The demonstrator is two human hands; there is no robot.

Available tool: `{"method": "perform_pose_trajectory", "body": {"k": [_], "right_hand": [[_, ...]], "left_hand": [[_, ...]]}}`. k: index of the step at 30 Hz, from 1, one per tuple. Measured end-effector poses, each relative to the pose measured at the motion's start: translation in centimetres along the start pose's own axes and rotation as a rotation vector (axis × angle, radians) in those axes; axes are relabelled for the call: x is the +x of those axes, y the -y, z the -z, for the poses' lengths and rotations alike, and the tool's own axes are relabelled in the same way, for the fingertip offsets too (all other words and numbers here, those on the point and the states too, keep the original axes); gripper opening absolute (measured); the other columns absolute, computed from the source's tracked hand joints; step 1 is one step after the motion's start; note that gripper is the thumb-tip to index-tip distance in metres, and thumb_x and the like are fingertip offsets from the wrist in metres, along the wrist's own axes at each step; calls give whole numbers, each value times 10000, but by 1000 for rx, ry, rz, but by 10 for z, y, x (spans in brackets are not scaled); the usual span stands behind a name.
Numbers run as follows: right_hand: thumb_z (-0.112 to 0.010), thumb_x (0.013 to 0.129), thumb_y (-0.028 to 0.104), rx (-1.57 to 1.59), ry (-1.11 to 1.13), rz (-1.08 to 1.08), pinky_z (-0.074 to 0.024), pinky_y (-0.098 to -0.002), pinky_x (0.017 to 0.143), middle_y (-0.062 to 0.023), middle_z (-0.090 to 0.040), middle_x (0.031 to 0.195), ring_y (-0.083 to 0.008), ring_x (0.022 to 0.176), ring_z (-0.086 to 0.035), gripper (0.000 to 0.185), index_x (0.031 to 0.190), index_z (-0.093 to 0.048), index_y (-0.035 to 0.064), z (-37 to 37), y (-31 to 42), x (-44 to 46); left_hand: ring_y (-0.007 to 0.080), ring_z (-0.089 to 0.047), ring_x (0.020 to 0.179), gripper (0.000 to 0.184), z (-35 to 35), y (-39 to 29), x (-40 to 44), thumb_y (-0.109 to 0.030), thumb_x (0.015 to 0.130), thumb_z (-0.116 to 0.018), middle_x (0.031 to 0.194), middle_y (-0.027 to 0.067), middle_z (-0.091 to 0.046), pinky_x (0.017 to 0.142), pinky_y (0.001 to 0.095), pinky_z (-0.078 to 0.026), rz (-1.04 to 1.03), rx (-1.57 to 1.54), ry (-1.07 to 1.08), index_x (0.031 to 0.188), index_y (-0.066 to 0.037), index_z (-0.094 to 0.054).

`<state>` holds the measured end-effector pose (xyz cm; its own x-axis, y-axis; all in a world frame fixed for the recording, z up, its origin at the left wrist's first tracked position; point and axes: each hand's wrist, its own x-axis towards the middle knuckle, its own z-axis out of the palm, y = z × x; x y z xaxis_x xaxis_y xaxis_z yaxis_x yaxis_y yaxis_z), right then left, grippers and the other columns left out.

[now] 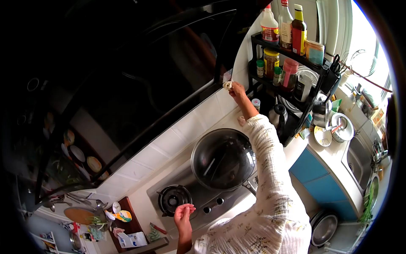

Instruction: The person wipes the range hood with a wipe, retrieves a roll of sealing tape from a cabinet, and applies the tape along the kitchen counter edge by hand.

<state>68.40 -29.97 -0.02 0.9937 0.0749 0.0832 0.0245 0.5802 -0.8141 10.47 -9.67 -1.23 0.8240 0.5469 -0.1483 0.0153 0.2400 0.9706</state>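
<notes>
My right hand (238, 90) is stretched far forward and closed on a crumpled off-white cloth (227, 85). The cloth touches or nearly touches the lower right corner of the black range hood (169, 103). Near the bare left burner (174, 200) of the steel gas stove (198, 224), my left hand (184, 216) hangs with its fingers curled in towards the thumb; nothing shows in them. A large dark wok (223, 160), with a glossy surface, sits on the stove's right side, below my right arm.
A black rack (292, 55) with bottles and spice jars stands at right, beside a kettle (278, 114). Farther right are bowls (322, 136) and a sink (359, 158). At lower left lie a brown tray (124, 203) with packets and a red-handled knife (158, 228).
</notes>
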Motion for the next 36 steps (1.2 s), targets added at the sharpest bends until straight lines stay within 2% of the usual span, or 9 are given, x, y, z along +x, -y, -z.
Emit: {"method": "perform_pose_trajectory", "body": {"k": [3,7,11,15,16,17,20,32,36], "right_hand": [[-578,880,187,-214,-172,144,-354,-221,445,14,-553,665,-66,535,-485,134,863,-615,58,-18,-11,-16],[-570,890,149,-272,-90,266,-339,-239,410,1,-556,626,-72,472,-467,114,888,-599,39,-36,-45,-40],[-566,895,132,-504,-457,548,-371,-284,448,-25,-571,627,-105,495,-483,140,890,-577,-7,-38,-41,-37],[-574,873,111,-589,-528,665,-375,-328,522,-79,-522,643,-153,560,-439,129,893,-543,-13,-83,-4,-64],[-577,867,97,-568,-495,670,-378,-343,549,-97,-487,655,-173,585,-428,123,904,-527,-9,-90,-6,-72],[-589,855,90,-596,-452,671,-405,-401,558,-166,-523,656,-297,581,-515,129,935,-535,5,-92,-9,-80],[-587,850,81,-653,-369,679,-420,-416,574,-183,-543,659,-359,593,-530,113,926,-540,11,-84,-26,-92],[-556,848,51,-694,-430,618,-415,-439,584,-216,-551,693,-395,625,-534,62,884,-539,3,-90,-14,-93],[-548,847,60,-679,-592,650,-424,-455,579,-196,-573,667,-394,621,-553,69,851,-556,-8,-75,-2,-54]], "left_hand": [[167,-644,809,94,-5,1,7,-39,939,-551,946,116,-669,778,267,-511,-19,26,22,1000,12,-601],[165,-643,797,94,-12,5,11,-44,940,-552,942,114,-672,769,269,-506,8,56,69,995,13,-603],[164,-644,796,94,-11,5,15,-47,939,-556,941,112,-672,758,270,-504,-3,69,71,993,13,-604],[163,-645,797,92,-5,7,16,-50,938,-560,939,111,-672,757,270,-503,-11,72,41,989,12,-605],[163,-645,798,91,-6,6,17,-50,937,-561,938,111,-672,757,270,-504,-12,69,40,987,13,-605],[163,-645,798,90,-7,5,18,-49,936,-562,937,111,-672,757,270,-504,-10,65,42,985,13,-606],[163,-645,796,85,-7,7,21,-45,934,-564,934,112,-672,755,268,-505,3,62,75,979,14,-606],[169,-650,792,78,-4,10,14,-26,928,-563,927,117,-674,749,268,-507,25,89,92,975,20,-604],[170,-650,792,76,-4,7,10,-21,925,-566,928,118,-672,749,264,-504,20,108,98,979,19,-602]]}}
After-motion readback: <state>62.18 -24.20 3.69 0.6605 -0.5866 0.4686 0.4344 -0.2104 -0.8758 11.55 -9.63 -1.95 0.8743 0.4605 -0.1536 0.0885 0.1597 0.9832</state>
